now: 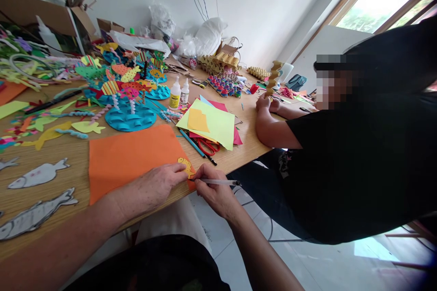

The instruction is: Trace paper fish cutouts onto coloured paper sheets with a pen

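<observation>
Near the table's front edge lies an orange sheet of paper (133, 157), with a small yellow paper fish (185, 162) on its right corner. My left hand (159, 186) rests flat on the sheet, its outstretched fingertips pressing on the fish. A pen (221, 182) with a clear barrel is pinched in my right hand (214, 191). Its tip touches the paper at the fish's lower end, close to my left fingertips. Two white paper fish with drawn outlines, one plain (39, 173) and one striped (39, 213), lie at the left.
Stacked coloured paper (218, 125), red-handled scissors (208, 146) and glue bottles (175, 94) stand beyond the sheet. A blue base (130, 119) carries colourful paper fish. At right, a person in a black shirt (355, 163) holds an egg-carton strip (274, 77). Craft scraps cover the far left.
</observation>
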A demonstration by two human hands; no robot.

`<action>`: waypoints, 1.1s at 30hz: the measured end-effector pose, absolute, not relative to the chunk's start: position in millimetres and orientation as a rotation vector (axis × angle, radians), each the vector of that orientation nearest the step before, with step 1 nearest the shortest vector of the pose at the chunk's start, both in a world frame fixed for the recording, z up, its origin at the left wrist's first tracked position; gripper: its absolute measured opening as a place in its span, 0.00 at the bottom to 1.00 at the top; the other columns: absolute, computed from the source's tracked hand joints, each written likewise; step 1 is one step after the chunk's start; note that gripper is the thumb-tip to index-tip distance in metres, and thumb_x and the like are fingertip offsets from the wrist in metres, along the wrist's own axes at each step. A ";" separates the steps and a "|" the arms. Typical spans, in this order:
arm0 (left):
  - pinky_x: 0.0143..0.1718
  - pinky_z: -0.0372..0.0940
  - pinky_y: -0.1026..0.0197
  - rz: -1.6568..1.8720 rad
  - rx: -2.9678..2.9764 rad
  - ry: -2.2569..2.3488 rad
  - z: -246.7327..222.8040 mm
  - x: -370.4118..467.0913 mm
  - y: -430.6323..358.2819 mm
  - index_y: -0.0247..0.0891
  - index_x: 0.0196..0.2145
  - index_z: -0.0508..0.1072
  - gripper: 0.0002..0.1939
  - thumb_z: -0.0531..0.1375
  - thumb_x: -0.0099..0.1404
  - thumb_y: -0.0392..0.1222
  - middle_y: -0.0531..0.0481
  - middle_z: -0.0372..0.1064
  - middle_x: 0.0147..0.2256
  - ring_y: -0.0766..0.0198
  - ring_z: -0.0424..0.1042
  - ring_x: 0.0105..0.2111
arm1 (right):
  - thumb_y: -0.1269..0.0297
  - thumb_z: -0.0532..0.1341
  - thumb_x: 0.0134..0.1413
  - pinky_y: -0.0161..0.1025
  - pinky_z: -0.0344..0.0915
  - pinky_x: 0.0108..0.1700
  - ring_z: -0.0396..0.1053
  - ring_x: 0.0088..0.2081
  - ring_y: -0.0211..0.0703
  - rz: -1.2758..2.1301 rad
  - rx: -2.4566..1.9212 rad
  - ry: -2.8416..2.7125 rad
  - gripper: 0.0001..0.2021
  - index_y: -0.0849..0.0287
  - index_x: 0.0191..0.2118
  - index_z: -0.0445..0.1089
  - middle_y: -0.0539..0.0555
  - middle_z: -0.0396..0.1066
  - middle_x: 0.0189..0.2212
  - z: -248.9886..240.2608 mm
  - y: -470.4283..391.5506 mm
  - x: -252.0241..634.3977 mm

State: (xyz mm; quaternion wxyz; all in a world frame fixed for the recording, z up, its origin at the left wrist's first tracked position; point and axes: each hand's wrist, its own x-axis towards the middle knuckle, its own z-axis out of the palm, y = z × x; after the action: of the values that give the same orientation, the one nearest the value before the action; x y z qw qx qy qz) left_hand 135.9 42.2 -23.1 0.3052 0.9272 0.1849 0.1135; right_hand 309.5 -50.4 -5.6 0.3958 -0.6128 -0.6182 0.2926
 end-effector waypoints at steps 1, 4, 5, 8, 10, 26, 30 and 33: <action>0.46 0.63 0.60 0.300 2.464 0.499 -23.4 135.9 42.3 0.45 0.47 0.68 0.17 0.48 0.66 0.33 0.48 0.67 0.45 0.56 0.68 0.46 | 0.75 0.53 0.46 0.31 0.54 0.25 0.59 0.22 0.34 0.770 -1.538 -1.547 0.05 0.57 0.28 0.62 0.45 0.62 0.19 -5.8 -50.3 310.2; 0.46 0.62 0.61 0.310 2.477 0.499 -22.9 136.3 42.5 0.45 0.45 0.69 0.16 0.48 0.65 0.33 0.49 0.67 0.43 0.57 0.68 0.45 | 0.73 0.53 0.47 0.31 0.56 0.25 0.59 0.21 0.34 0.866 -1.469 -1.448 0.04 0.57 0.27 0.62 0.44 0.61 0.17 -5.9 -49.7 312.3; 0.46 0.62 0.61 0.309 2.478 0.494 -22.2 136.4 42.4 0.45 0.45 0.69 0.16 0.48 0.65 0.33 0.50 0.67 0.43 0.58 0.68 0.44 | 0.73 0.53 0.47 0.32 0.56 0.25 0.60 0.21 0.34 0.889 -1.453 -1.423 0.04 0.57 0.27 0.61 0.44 0.61 0.17 -5.5 -49.5 312.7; 0.45 0.63 0.62 0.299 2.478 0.494 -19.1 136.4 41.8 0.46 0.46 0.69 0.17 0.48 0.65 0.32 0.51 0.67 0.43 0.59 0.68 0.44 | 0.73 0.53 0.46 0.32 0.56 0.25 0.60 0.21 0.34 0.916 -1.451 -1.417 0.04 0.57 0.27 0.62 0.44 0.61 0.17 -3.8 -48.8 313.0; 0.45 0.63 0.62 0.290 2.479 0.501 -17.4 136.1 41.5 0.46 0.46 0.69 0.18 0.47 0.65 0.32 0.51 0.66 0.43 0.59 0.68 0.44 | 0.73 0.53 0.46 0.32 0.56 0.25 0.59 0.21 0.34 0.915 -1.462 -1.435 0.04 0.57 0.27 0.62 0.44 0.61 0.17 -2.4 -48.4 312.7; 0.45 0.62 0.62 0.316 2.475 0.485 -15.4 136.4 42.3 0.44 0.43 0.71 0.16 0.46 0.65 0.33 0.51 0.66 0.43 0.60 0.69 0.42 | 0.75 0.53 0.45 0.31 0.56 0.25 0.59 0.22 0.34 0.922 -1.486 -1.519 0.05 0.57 0.27 0.61 0.44 0.62 0.19 0.9 -46.0 313.5; 0.45 0.62 0.62 0.304 2.461 0.488 -12.6 136.7 41.5 0.45 0.43 0.71 0.16 0.46 0.65 0.33 0.51 0.66 0.42 0.59 0.68 0.42 | 0.74 0.53 0.46 0.32 0.55 0.25 0.59 0.22 0.34 0.922 -1.496 -1.516 0.05 0.57 0.27 0.61 0.44 0.61 0.19 1.9 -45.8 312.9; 0.44 0.63 0.62 0.297 2.451 0.492 -10.4 137.1 41.1 0.45 0.44 0.70 0.17 0.46 0.65 0.33 0.51 0.66 0.42 0.59 0.68 0.42 | 0.74 0.53 0.46 0.31 0.55 0.25 0.59 0.22 0.35 0.910 -1.498 -1.531 0.05 0.57 0.27 0.61 0.44 0.61 0.19 2.0 -44.7 312.8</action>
State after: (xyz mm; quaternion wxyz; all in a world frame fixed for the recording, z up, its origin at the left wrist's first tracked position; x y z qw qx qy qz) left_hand 137.1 41.1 -10.4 0.3071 0.9265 0.1861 0.1122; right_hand 312.8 -44.7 2.0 0.3958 -0.5912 -0.6041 0.3589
